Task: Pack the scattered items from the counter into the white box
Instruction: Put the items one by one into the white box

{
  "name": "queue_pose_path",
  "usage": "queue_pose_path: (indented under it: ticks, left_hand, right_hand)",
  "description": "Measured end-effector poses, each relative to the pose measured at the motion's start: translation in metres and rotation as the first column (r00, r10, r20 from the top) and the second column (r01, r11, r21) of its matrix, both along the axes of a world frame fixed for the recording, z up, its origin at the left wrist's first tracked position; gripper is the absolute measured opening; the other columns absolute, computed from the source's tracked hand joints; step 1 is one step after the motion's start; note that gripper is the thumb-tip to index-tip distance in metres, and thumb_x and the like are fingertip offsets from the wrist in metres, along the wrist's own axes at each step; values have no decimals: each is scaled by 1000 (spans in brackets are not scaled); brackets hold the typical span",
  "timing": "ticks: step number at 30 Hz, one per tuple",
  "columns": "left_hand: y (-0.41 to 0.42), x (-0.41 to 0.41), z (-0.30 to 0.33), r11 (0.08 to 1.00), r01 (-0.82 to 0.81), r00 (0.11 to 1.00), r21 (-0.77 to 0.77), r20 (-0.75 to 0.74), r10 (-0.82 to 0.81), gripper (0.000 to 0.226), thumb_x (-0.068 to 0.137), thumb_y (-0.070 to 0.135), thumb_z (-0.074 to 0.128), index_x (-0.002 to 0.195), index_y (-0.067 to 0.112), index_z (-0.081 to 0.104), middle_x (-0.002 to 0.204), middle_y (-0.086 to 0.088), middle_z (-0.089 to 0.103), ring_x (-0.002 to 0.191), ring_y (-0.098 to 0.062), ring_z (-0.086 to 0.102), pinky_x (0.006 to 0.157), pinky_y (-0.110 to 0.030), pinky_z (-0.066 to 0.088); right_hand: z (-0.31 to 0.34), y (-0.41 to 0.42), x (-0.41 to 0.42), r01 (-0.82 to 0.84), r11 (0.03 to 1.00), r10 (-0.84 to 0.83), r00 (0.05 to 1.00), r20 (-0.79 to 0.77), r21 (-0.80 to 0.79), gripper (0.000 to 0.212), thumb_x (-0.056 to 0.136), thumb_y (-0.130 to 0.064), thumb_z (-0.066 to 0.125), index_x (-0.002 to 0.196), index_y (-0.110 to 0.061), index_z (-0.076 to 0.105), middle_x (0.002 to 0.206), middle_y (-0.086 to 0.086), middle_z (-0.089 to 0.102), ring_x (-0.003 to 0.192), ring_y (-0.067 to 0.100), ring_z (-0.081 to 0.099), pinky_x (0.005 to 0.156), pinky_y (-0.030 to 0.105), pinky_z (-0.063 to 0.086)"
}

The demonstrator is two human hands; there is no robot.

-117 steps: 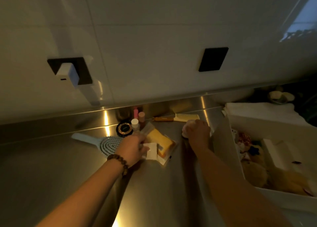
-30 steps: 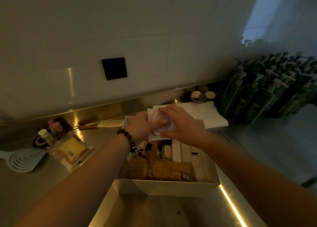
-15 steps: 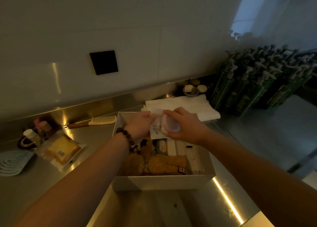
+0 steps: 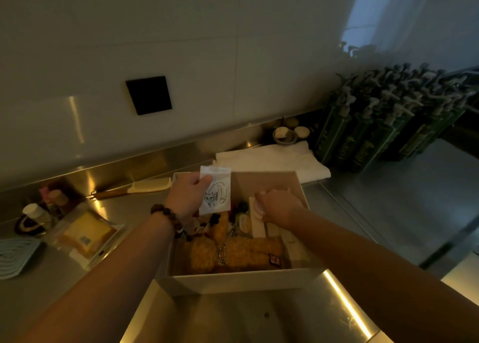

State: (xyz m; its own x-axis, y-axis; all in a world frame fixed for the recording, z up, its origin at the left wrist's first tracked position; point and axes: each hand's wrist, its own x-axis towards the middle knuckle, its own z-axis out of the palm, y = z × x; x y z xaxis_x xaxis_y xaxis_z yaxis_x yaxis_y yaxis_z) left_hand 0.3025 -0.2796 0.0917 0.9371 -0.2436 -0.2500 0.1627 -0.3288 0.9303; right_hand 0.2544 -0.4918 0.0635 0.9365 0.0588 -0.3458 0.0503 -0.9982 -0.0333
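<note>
1. Steel desk (image 4: 388,244), dim, with a bright streak of reflected light near the front edge.
2. White box (image 4: 233,280) open on the desk, front wall nearest; inside, at the near end, fuzzy golden-brown plush items (image 4: 233,252) with a small printed tag, lettering too blurred to read.
3. Further in the box: small dark and coloured bits, a round pale-labelled item, and pale flat sticks along the right side; no writing legible.
4. Right hand (image 4: 280,208) down inside the box at its right side, fingers curled over a round pinkish-white jar (image 4: 258,208), gripping it from above.
5. Left hand (image 4: 186,197), beaded bracelet (image 4: 166,217) on the wrist, raised over the box's left side, thumb and fingers pinching a small white sachet (image 4: 216,193); on the sachet a black line drawing of a fox-like animal, no words readable.
6. Left of the box on the desk: yellow packet in clear wrap (image 4: 85,235) with a small barcode-like sticker, pale ridged brush (image 4: 15,254), cluster of small bottles (image 4: 46,205), cream comb with wooden handle (image 4: 134,188).
7. Behind the box: folded white cloth (image 4: 274,158), small bowls (image 4: 285,134).
8. Far right: rows of dark green pump bottles (image 4: 383,125) with gold lettering, unreadable.
9. Black square plate (image 4: 149,95) on the wall.
</note>
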Motion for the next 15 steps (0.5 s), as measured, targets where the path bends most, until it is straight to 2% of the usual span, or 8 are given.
queue_pose_path:
  ticks: [4, 5, 7, 9, 11, 12, 13, 15]
  left_hand:
    - [-2, 0, 2, 999, 9, 999, 33, 50, -10, 10, 93, 29, 53, 86, 28, 61, 96, -3, 68, 90, -19, 65, 84, -46, 53]
    - [-2, -1, 3, 999, 16, 998, 30, 67, -18, 9, 91, 27, 55, 86, 30, 61, 97, -3, 68, 90, -18, 65, 83, -45, 54]
    - [-3, -1, 5, 998, 48, 993, 39, 105, -52, 9, 89, 25, 59, 87, 33, 62, 98, 0, 69, 89, -15, 65, 81, -42, 55]
    - [-6, -2, 6, 994, 90, 988, 54, 120, -96, 8, 87, 26, 62, 88, 34, 62, 93, 6, 70, 85, -10, 67, 74, -34, 56]
    - [-13, -7, 9, 987, 155, 980, 39, 117, -158, 9, 87, 27, 62, 84, 35, 62, 80, 14, 70, 74, 0, 67, 59, -20, 54]
    - [-17, -10, 10, 981, 193, 974, 28, 119, -195, 8, 87, 26, 63, 84, 34, 63, 77, 15, 70, 72, 2, 67, 55, -16, 52]
    - [-22, -13, 10, 974, 226, 966, 26, 124, -227, 6, 86, 26, 63, 85, 33, 64, 78, 14, 71, 72, 1, 67, 56, -16, 53]
    - [-29, -19, 10, 964, 265, 954, 38, 133, -268, 5, 85, 28, 65, 88, 31, 65, 83, 10, 72, 75, -1, 68, 61, -20, 55]
  right_hand:
    - [3, 1, -2, 83, 996, -83, 996, -21, 7, 40, 89, -23, 57, 127, -15, 47, 113, 9, 60, 100, 25, 60, 87, 42, 52]
    - [8, 1, -3, 155, 985, -155, 988, -7, 78, 42, 88, -26, 58, 128, -18, 48, 113, 7, 59, 101, 24, 59, 89, 41, 50]
    - [20, 0, -5, 255, 909, -295, 952, 76, 328, 46, 87, -33, 61, 130, -21, 50, 118, 3, 58, 107, 21, 56, 95, 39, 47]
    - [38, 0, -7, 212, 766, -360, 923, 132, 607, 50, 85, -37, 64, 131, -23, 50, 123, 1, 58, 109, 16, 55, 94, 35, 47]
    - [55, 1, -9, 148, 626, -350, 931, 107, 765, 47, 84, -34, 66, 128, -25, 53, 116, -5, 61, 102, 9, 59, 85, 26, 51]
    - [61, 2, -9, 118, 623, -318, 942, 112, 773, 43, 83, -31, 68, 124, -25, 56, 108, -9, 62, 97, 5, 60, 80, 22, 52]
    - [65, 2, -10, 87, 659, -280, 950, 137, 747, 35, 83, -28, 69, 117, -24, 60, 100, -13, 62, 91, 2, 61, 76, 19, 53]
    - [70, 0, -10, 51, 720, -233, 957, 172, 692, 20, 83, -20, 69, 104, -22, 66, 90, -14, 63, 83, -1, 61, 70, 16, 55]
